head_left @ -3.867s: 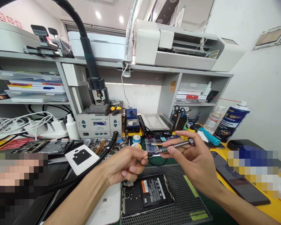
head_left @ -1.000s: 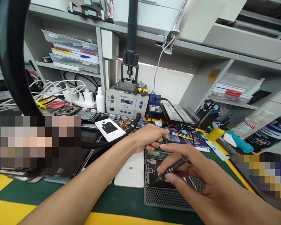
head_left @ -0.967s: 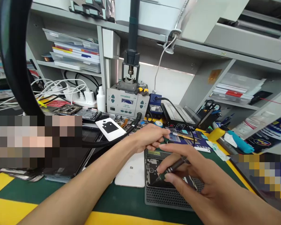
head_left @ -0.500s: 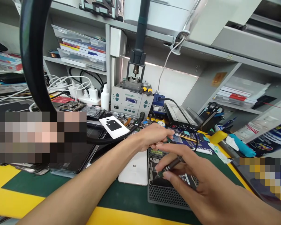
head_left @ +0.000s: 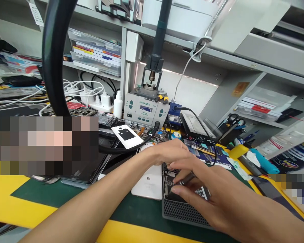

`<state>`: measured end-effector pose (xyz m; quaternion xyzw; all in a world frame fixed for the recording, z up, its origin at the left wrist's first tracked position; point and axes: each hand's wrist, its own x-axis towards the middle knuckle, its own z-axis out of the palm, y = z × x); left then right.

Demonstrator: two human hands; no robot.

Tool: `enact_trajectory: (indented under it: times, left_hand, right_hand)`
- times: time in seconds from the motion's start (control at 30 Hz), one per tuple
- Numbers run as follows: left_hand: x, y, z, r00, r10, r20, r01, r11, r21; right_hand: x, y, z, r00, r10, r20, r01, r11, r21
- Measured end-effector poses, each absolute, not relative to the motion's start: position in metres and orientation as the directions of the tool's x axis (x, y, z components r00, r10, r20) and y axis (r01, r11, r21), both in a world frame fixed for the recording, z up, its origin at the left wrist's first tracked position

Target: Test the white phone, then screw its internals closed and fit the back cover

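A dark screwdriver (head_left: 187,179) is pinched between the thumb and fingers of my right hand (head_left: 207,189), its tip pointing down to the left. Below it lies an opened phone (head_left: 169,182), its inner parts and part of a labelled black battery showing. The phone rests on a grey box with a honeycomb grille (head_left: 184,212). My left hand (head_left: 172,152) is curled over the far end of the phone, close against my right fingers. Its fingertips are mostly hidden, and so is whatever they hold.
Left of the box lies a white phone back (head_left: 148,185), with a smaller white cover (head_left: 126,136) beyond it. A hot-air station (head_left: 145,109) stands behind. A thick black hose (head_left: 55,60) loops at the left. Tweezers (head_left: 205,148) lie at the right, near a black cable (head_left: 205,123).
The view has shifted slightly, so the bench appears further right. The screwdriver is tilted differently, and my right hand has closed in over the phone, covering more of my left fingers.
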<state>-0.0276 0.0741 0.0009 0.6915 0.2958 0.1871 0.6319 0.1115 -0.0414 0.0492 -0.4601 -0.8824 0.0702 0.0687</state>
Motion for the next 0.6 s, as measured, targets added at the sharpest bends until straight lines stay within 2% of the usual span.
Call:
enact_trajectory:
  times: [0.1,0.23,0.33,0.47,0.57,0.6]
  left_hand:
    - [-0.026,0.074,-0.002,0.806,0.577,-0.134,0.171,-0.01,0.985]
    - [-0.023,0.073,-0.005,0.829,0.544,-0.127,0.162,-0.016,0.987]
    - [-0.022,0.072,-0.005,0.833,0.542,-0.108,0.141,-0.019,0.99]
    - [-0.023,0.071,-0.004,0.821,0.559,-0.116,0.14,0.0,0.99]
    - [-0.023,0.072,-0.004,0.82,0.556,-0.135,0.144,0.027,0.989]
    - [-0.023,0.072,-0.003,0.81,0.569,-0.142,0.142,0.044,0.989]
  right_hand:
    - [0.112,-0.042,0.054,-0.611,0.79,0.042,0.78,0.611,-0.134]
    - [0.112,-0.045,0.057,-0.661,0.749,0.04,0.744,0.662,-0.088]
    - [0.108,-0.046,0.058,-0.655,0.752,0.071,0.752,0.658,-0.04]
    - [0.103,-0.045,0.059,-0.7,0.714,0.011,0.713,0.699,-0.056]
    - [0.101,-0.043,0.059,-0.686,0.721,0.092,0.726,0.686,0.035]
    - [0.1,-0.043,0.059,-0.679,0.727,0.103,0.733,0.68,0.029]
